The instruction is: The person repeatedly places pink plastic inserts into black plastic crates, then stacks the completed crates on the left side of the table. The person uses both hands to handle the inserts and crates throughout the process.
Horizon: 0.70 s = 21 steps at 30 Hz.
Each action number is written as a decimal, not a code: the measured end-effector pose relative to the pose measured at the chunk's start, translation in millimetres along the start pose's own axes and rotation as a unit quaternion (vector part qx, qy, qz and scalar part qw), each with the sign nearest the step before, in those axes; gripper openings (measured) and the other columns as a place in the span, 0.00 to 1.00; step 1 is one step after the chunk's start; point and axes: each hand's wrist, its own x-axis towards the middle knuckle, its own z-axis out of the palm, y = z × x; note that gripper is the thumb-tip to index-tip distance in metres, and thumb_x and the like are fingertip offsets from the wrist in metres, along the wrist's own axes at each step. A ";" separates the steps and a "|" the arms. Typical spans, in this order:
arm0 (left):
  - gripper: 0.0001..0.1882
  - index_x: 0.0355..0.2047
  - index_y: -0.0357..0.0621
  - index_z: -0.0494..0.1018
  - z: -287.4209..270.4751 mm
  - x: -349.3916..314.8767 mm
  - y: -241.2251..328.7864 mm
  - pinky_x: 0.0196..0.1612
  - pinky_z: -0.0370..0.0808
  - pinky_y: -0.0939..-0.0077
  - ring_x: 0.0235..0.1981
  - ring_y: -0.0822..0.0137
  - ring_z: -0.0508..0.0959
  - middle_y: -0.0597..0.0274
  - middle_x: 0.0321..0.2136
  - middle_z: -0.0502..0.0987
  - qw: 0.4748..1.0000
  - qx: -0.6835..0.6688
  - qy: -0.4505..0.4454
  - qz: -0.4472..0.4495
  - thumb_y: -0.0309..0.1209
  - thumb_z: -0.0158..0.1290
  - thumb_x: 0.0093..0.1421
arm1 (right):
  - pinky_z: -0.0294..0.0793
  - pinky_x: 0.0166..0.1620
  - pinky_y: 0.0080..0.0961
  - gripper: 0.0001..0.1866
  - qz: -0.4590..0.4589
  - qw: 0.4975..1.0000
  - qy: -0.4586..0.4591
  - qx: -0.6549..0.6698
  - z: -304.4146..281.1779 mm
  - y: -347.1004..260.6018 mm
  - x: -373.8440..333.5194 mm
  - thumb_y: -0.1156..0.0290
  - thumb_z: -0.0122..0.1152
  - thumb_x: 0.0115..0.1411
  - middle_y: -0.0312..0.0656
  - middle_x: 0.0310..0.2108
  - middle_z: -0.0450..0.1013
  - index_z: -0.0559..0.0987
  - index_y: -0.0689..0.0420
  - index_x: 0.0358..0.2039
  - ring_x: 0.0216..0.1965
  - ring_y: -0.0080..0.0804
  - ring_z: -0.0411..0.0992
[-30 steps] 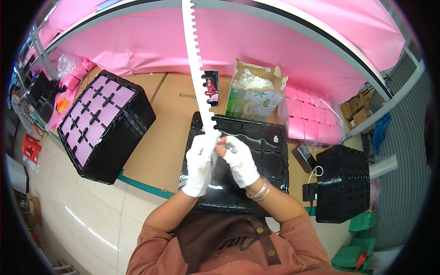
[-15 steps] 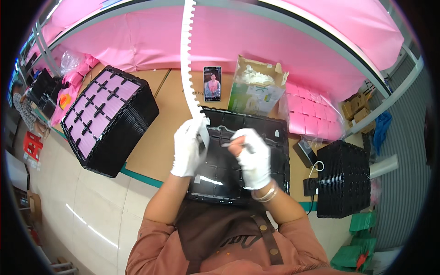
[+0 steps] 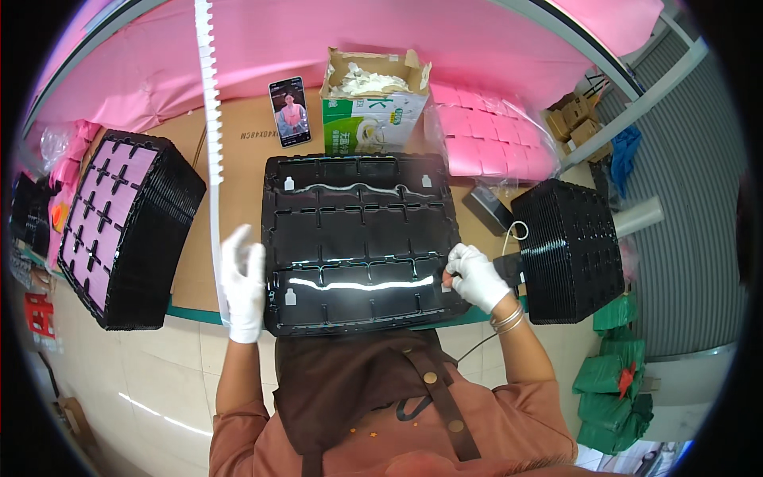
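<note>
White-gloved, the right hand (image 3: 477, 278) pinches a white label (image 3: 447, 290) at the black tray's (image 3: 342, 226) four-o'clock corner — nearer than the left hand (image 3: 243, 286), its grip unclear, toward eight, beside a toothed strip (image 3: 214, 207) pointing to twelve.

Pink sheeting (image 3: 278, 44) across top of frame. Pale tiled floor (image 3: 147, 362) lower left (light streak (image 3: 164, 415) glinting there). Grey corrugated wall (image 3: 691, 238) far right; brown-topped table (image 3: 246, 176) mid-frame.

The tray (image 3: 342, 230) is glossy plastic; the strip (image 3: 213, 183), perhaps matt paper.
</note>
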 end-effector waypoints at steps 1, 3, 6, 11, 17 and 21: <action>0.18 0.54 0.39 0.71 7.0 -8.0 -6.9 0.51 0.72 0.75 0.45 0.70 0.74 0.59 0.47 0.74 0.999 -0.034 -0.030 -0.018 0.25 0.54 0.64 | 0.73 0.45 0.36 0.06 -0.032 0.998 0.013 -0.061 1.3 -5.2 -2.0 0.79 0.69 0.44 0.39 0.33 0.71 0.79 0.57 0.24 0.40 0.42 0.70; 0.17 0.53 0.39 0.72 11.5 -17.1 -14.5 0.49 0.73 0.77 0.42 0.71 0.75 0.60 0.46 0.74 0.995 -0.074 -0.057 -0.031 0.24 0.54 0.63 | 0.73 0.44 0.37 0.07 -0.018 0.998 0.047 -0.032 4.0 -17.5 -8.5 0.80 0.68 0.44 0.39 0.34 0.71 0.78 0.57 0.24 0.40 0.42 0.70; 0.16 0.51 0.38 0.73 12.8 -21.0 -19.1 0.46 0.74 0.78 0.40 0.72 0.76 0.61 0.45 0.75 0.993 -0.099 -0.052 -0.025 0.23 0.54 0.63 | 0.72 0.44 0.38 0.11 0.004 0.996 0.094 0.009 15.4 -9.4 -7.8 0.81 0.69 0.43 0.41 0.36 0.70 0.75 0.57 0.26 0.42 0.43 0.69; 0.14 0.49 0.38 0.74 10.1 -22.2 -15.5 0.44 0.75 0.77 0.39 0.71 0.77 0.60 0.44 0.75 0.996 -0.070 -0.051 -0.010 0.23 0.54 0.63 | 0.72 0.44 0.39 0.14 -0.005 0.993 0.120 0.004 22.4 -4.3 -6.0 0.78 0.70 0.44 0.43 0.37 0.68 0.74 0.58 0.31 0.43 0.45 0.69; 0.13 0.47 0.38 0.75 12.1 -21.0 -9.5 0.42 0.76 0.75 0.37 0.69 0.78 0.58 0.44 0.74 0.998 -0.022 -0.056 0.019 0.22 0.55 0.61 | 0.73 0.45 0.37 0.13 -0.033 0.999 0.042 0.001 5.0 -6.5 -12.7 0.79 0.70 0.45 0.44 0.37 0.68 0.74 0.58 0.31 0.44 0.45 0.69; 0.13 0.47 0.38 0.75 12.3 -22.2 -5.1 0.40 0.77 0.75 0.35 0.68 0.78 0.56 0.44 0.74 0.995 0.036 -0.065 0.065 0.21 0.56 0.60 | 0.73 0.45 0.35 0.09 -0.036 0.997 0.058 0.032 3.5 3.2 -8.2 0.78 0.69 0.47 0.42 0.35 0.69 0.78 0.56 0.29 0.41 0.44 0.71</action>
